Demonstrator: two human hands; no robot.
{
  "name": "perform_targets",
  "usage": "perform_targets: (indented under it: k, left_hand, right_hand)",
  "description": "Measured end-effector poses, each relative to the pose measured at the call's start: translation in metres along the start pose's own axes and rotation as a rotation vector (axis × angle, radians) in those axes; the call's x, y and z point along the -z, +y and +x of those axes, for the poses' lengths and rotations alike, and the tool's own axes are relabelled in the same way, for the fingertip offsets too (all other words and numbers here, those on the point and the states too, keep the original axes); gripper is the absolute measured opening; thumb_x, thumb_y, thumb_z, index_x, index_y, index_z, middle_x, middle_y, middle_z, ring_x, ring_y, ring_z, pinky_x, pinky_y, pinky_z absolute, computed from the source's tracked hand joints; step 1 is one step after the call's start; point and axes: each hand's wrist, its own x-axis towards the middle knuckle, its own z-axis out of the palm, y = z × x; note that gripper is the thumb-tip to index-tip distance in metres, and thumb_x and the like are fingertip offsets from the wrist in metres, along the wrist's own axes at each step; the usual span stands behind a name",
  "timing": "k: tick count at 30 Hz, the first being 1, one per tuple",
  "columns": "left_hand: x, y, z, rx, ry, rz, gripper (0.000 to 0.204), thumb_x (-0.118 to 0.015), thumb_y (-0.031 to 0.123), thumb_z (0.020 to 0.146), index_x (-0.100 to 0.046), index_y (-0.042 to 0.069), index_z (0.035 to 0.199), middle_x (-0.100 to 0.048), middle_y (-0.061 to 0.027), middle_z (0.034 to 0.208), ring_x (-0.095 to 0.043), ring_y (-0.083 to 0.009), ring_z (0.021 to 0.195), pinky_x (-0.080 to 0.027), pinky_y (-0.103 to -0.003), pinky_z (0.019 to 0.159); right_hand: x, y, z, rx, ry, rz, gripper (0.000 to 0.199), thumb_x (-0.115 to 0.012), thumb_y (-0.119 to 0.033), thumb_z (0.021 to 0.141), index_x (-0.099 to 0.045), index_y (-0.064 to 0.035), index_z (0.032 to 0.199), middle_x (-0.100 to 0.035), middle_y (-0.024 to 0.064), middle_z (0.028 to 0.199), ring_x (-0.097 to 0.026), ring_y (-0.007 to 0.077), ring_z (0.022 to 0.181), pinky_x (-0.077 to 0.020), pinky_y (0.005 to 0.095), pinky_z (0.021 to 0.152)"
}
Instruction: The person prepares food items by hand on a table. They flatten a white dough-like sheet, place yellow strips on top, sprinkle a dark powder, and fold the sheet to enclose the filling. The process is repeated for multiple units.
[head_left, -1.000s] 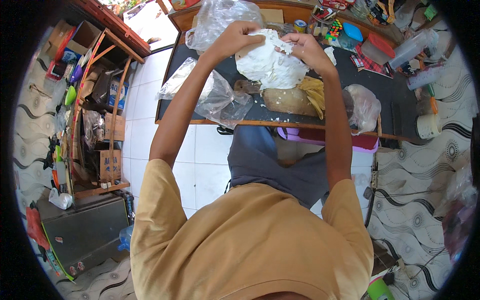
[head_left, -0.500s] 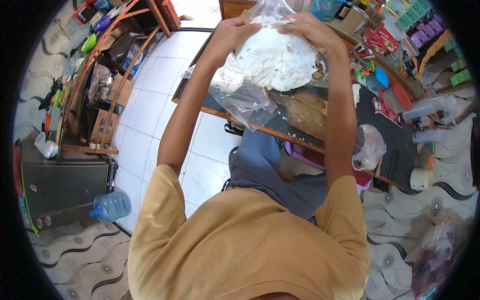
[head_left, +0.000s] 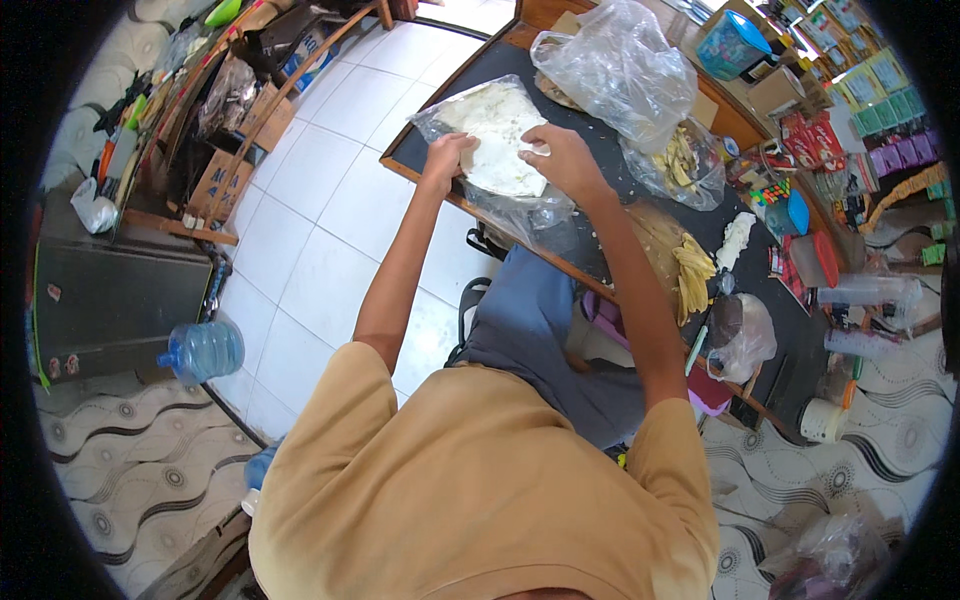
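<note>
A floppy white sheet (head_left: 497, 120), like a thin pastry wrapper, lies folded on a clear plastic bag (head_left: 550, 220) at the table's left corner. My left hand (head_left: 448, 163) grips its near left edge, thumb on top. At its right edge, my right hand (head_left: 563, 163) pinches the sheet between closed fingers. Right of my right forearm is a brown wooden board (head_left: 650, 238) with pale yellow strips (head_left: 692, 275) on it, resembling sliced banana. How many layers the sheet has, I cannot tell.
Behind my hands sits a large clear bag (head_left: 625, 75). Another bag (head_left: 683, 165) holds yellow slices. A green-handled tool (head_left: 698, 345) and a tied bag (head_left: 742, 335) lie near the table's front edge. Jars and packets crowd the right back. A blue water bottle (head_left: 205, 350) stands on the left.
The white sheet, spread wide and held up between both hands before, is now lower and folded smaller on the plastic. Both hands have come down and nearer. The view has shifted.
</note>
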Motion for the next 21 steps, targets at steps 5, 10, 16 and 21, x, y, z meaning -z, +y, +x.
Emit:
perform_targets:
  k: [5,10,16,21]
  left_hand:
    - [0.014,-0.001,-0.007,0.034,-0.059,-0.081,0.043,-0.064,0.019,0.088,-0.059,0.001,0.127,-0.068,-0.009,0.105,-0.066,-0.0178,0.09,-0.052,-0.032,0.076]
    - [0.017,-0.001,-0.008,0.055,-0.06,-0.11,0.043,-0.063,0.02,0.088,-0.059,0.002,0.127,-0.068,-0.0078,0.104,-0.065,-0.0168,0.087,-0.051,-0.031,0.076]
    - [0.018,-0.002,-0.004,0.05,-0.06,-0.114,0.038,-0.062,0.023,0.089,-0.061,0.003,0.122,-0.068,-0.0064,0.103,-0.065,-0.016,0.087,-0.051,-0.032,0.076]
    - [0.014,-0.001,-0.006,0.027,-0.063,-0.083,0.037,-0.062,0.022,0.09,-0.061,0.002,0.121,-0.068,-0.0055,0.1,-0.065,-0.016,0.086,-0.052,-0.031,0.076]
  right_hand:
    - [-0.041,-0.006,0.001,-0.073,-0.155,0.037,0.028,-0.076,-0.025,0.079,-0.073,-0.0033,0.097,-0.071,0.0183,0.102,-0.068,0.0321,0.094,-0.0532,0.0391,0.083]
    - [-0.067,-0.006,-0.001,-0.076,-0.134,-0.107,0.051,-0.085,-0.045,0.067,-0.076,-0.0051,0.097,-0.071,0.0194,0.099,-0.069,0.0342,0.09,-0.0537,0.039,0.082]
    - [-0.078,-0.007,-0.002,-0.087,-0.103,-0.118,0.035,-0.077,-0.033,0.077,-0.076,-0.0049,0.098,-0.072,0.0174,0.097,-0.07,0.0331,0.091,-0.054,0.0373,0.081]
    - [-0.081,0.005,0.004,-0.193,-0.13,0.142,0.027,-0.072,-0.026,0.081,-0.077,-0.0028,0.096,-0.074,0.017,0.089,-0.07,0.0269,0.079,-0.0531,0.0343,0.075]
